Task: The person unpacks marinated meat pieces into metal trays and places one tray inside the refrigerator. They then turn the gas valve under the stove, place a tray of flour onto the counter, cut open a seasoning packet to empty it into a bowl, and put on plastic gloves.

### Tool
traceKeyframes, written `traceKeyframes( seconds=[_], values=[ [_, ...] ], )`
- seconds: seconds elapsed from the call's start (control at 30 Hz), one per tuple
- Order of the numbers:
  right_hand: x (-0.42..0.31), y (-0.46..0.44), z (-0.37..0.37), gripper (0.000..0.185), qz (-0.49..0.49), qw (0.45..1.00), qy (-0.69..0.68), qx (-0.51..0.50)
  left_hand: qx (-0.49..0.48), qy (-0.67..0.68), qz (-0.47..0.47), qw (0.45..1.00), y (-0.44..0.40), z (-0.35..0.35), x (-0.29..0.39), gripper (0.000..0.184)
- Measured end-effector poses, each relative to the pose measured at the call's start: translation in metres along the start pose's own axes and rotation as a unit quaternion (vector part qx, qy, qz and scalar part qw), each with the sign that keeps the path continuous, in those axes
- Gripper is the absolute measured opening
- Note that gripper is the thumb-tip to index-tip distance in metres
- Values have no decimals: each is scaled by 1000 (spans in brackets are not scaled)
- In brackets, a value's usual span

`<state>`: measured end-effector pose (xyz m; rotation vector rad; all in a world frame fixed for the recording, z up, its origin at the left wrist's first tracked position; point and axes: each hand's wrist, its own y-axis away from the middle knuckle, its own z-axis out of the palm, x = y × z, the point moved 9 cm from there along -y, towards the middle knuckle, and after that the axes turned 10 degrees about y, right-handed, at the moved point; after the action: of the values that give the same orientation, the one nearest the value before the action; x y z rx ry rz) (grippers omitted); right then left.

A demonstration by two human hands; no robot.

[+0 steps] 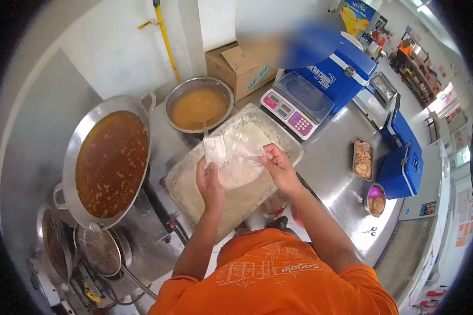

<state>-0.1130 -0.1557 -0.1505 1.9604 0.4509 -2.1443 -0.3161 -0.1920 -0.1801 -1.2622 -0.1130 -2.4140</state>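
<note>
A clear plastic bag (242,163) is stretched between both hands above a large tray of pale flour (186,191). My left hand (210,184) is closed on the bag's left side, near a whitish folded part. My right hand (279,167) pinches the bag's right edge between thumb and fingers. Behind the tray stands a metal bowl of orange-brown liquid (199,107). The digital scale (294,111) sits just beyond the tray's right back corner.
At left, a big wok (113,163) holds reddish-brown liquid, with a strainer (97,251) below it. A cardboard box (236,73) and blue cooler (331,73) stand behind. Rightward are a meat tray (362,159), a small bowl (375,200), scissors (371,231) and another blue cooler (402,168).
</note>
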Motion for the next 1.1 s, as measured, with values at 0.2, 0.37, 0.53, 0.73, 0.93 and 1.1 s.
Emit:
traceKeyframes(
  seconds=[0.2, 0.37, 0.53, 0.73, 0.93, 1.1],
  values=[
    [25, -9, -11, 14, -10, 994, 24, 106, 51, -36, 57, 996, -6, -36, -32, 28],
    [39, -5, -22, 27, -40, 996, 14, 76, 133, -19, 34, 990, -2, -36, -30, 32],
    [-26, 23, -39, 47, -91, 994, 42, 33, 1, -38, 38, 999, 3, 31, 8, 43],
    [-35, 100, -102, 66, -121, 985, 113, 55, -139, 31, -28, 989, 50, 152, -8, 34],
    [8, 220, -214, 51, -2, 973, 100, 209, -190, 2, -119, 974, 134, 250, -99, 23],
    [53, 344, -314, 45, -5, 942, 4, 335, -273, -69, -194, 940, 232, 333, -218, 18]
  ],
)
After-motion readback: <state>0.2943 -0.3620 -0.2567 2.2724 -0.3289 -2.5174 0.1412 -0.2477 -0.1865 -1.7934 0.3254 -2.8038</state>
